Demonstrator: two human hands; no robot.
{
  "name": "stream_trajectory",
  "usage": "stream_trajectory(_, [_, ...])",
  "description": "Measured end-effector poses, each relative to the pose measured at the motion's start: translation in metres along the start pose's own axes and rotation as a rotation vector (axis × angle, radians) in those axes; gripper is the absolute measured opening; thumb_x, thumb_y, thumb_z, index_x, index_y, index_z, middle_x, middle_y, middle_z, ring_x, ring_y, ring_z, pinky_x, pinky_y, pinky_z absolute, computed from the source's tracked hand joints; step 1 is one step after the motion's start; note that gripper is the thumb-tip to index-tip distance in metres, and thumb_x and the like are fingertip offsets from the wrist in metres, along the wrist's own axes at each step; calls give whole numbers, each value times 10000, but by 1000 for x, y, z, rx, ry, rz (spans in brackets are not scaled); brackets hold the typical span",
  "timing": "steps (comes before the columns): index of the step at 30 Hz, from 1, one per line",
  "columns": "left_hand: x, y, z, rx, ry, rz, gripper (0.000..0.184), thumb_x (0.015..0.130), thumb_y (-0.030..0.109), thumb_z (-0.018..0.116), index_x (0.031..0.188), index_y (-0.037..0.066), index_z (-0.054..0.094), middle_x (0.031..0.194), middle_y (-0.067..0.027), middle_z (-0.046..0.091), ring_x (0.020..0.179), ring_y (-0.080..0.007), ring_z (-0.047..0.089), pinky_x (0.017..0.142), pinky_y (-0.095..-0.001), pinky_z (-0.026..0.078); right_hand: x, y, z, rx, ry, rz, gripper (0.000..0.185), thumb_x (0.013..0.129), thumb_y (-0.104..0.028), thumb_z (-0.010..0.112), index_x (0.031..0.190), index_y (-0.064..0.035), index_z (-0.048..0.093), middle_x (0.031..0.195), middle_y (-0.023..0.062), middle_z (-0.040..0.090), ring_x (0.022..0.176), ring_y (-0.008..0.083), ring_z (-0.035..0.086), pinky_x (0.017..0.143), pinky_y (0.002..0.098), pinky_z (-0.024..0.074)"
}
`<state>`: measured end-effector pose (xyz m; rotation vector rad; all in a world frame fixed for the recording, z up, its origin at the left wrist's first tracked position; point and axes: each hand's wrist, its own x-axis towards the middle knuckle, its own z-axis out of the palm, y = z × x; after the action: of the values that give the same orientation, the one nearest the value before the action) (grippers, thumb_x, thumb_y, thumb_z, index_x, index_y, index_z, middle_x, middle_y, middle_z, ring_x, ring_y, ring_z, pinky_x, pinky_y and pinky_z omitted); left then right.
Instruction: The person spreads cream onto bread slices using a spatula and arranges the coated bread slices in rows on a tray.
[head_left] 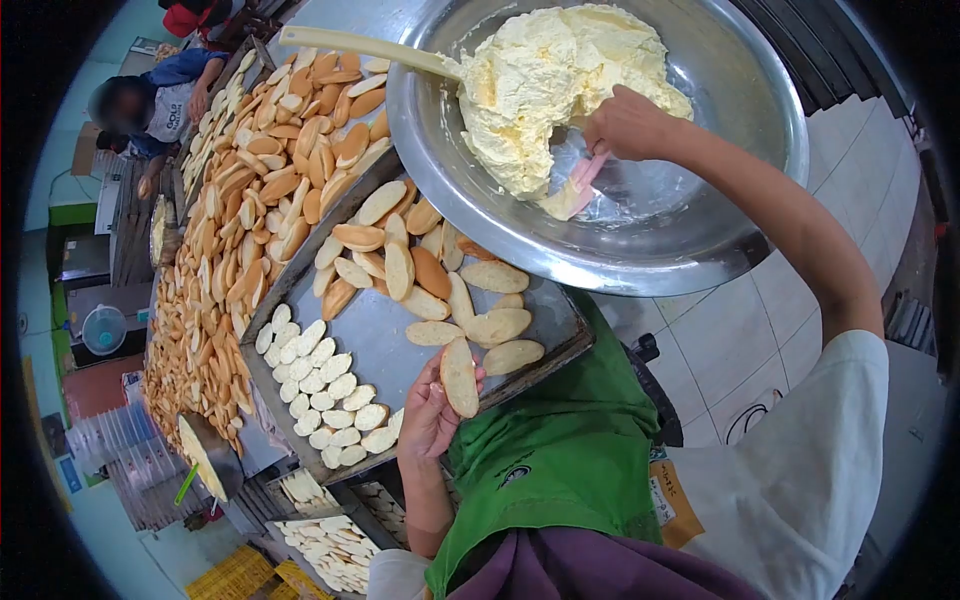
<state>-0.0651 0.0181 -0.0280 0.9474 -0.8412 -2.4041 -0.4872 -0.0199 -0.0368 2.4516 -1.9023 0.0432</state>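
Note:
My left hand (430, 415) grips a slice of bread (460, 378), its pale cut face turned up, over the near edge of a metal tray (385, 325). My right hand (630, 125) is closed around a pink spatula (580, 187) inside a large steel bowl (720, 215). The blade touches the edge of a big mound of pale yellow cream (565, 75). On the tray, slices coated with cream (325, 385) lie in rows at the left. Uncoated bread slices (400, 268) lie loosely at the back and right.
A long cream-coloured handle (365, 48) sticks out of the bowl's left side. Beyond the tray, a great heap of bread pieces (235, 230) covers a table. Another person (180, 95) stands at its far side. More filled trays (325, 550) sit low at the left.

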Motion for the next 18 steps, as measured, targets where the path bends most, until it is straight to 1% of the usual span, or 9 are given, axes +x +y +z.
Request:
stream_trajectory(2, [0, -1, 0, -8, -7, -3, 634, 794, 298, 588, 1277, 3, 305, 1194, -180, 448, 1043, -275, 519, 895, -347, 447, -2, 5, 4, 282, -214, 123, 88, 683, -110, 612, 743, -119, 676, 644, 48, 624, 633, 178, 587, 635, 303, 412])
stream_trajectory(3, [1, -1, 1, -9, -8, -3, 634, 794, 298, 588, 1277, 3, 305, 1194, -180, 448, 1043, -275, 519, 895, -347, 447, -4, 6, 0, 281, -214, 123, 88, 683, -110, 612, 743, -119, 676, 644, 48, 624, 633, 178, 587, 635, 303, 412])
stream_trajectory(5, [1, -1, 3, 9, 9, -22, 653, 791, 324, 582, 1280, 0, 294, 1189, -183, 449, 1041, -274, 520, 896, -349, 448, -11, 11, -11, 633, -284, 198, 116, 701, -75, 612, 801, -73, 670, 695, 65, 639, 656, 176, 602, 597, 303, 440])
stream_trajectory(8, [2, -2, 3, -27, -16, -16, 673, 785, 346, 578, 1281, -2, 285, 1181, -184, 452, 1037, -272, 523, 882, -342, 461, -24, 24, -19, 869, -175, 182, 128, 701, -94, 599, 810, -70, 663, 694, 61, 638, 612, 165, 598, 562, 321, 445])
stream_trajectory(10, [2, 0, 3, -43, -13, -23, 697, 770, 360, 589, 1280, -3, 283, 1178, -184, 454, 1034, -269, 526, 872, -336, 469, -28, 24, -27, 794, -165, 275, 109, 694, -82, 590, 775, -77, 664, 662, 66, 626, 595, 177, 584, 616, 321, 423])
stream_trajectory(12, [2, 0, 3, -55, -11, -32, 720, 756, 375, 600, 1280, -3, 282, 1175, -184, 455, 1031, -267, 528, 863, -331, 476, -30, 27, -28, 155, 10, 59, 77, 662, -93, 593, 698, -116, 658, 619, 42, 608, 575, 184, 561, 673, 314, 379])
stream_trajectory(13, [2, 0, 4, -38, -7, -24, 743, 740, 384, 613, 1280, -3, 280, 1173, -184, 457, 1025, -266, 533, 856, -329, 481, -28, 27, -26, 155, 10, 62, 77, 662, -93, 593, 698, -116, 658, 619, 42, 608, 575, 184, 561, 673, 314, 379])
stream_trajectory(15, [1, 0, 5, -18, -4, -16, 766, 724, 393, 626, 1280, -3, 279, 1171, -185, 459, 1020, -266, 537, 849, -328, 486, -19, 24, -18, -213, 32, -63, 50, 626, -121, 601, 618, -156, 635, 583, 10, 590, 569, 187, 544, 699, 307, 344])
stream_trajectory(18, [-2, -1, 5, -6, -9, -16, 793, 703, 395, 647, 1282, 0, 276, 1165, -183, 465, 1014, -268, 542, 852, -334, 485, -12, 12, -12, 2, -134, -16, 62, 619, -111, 608, 643, -145, 655, 599, 19, 589, 607, 171, 541, 695, 301, 327])
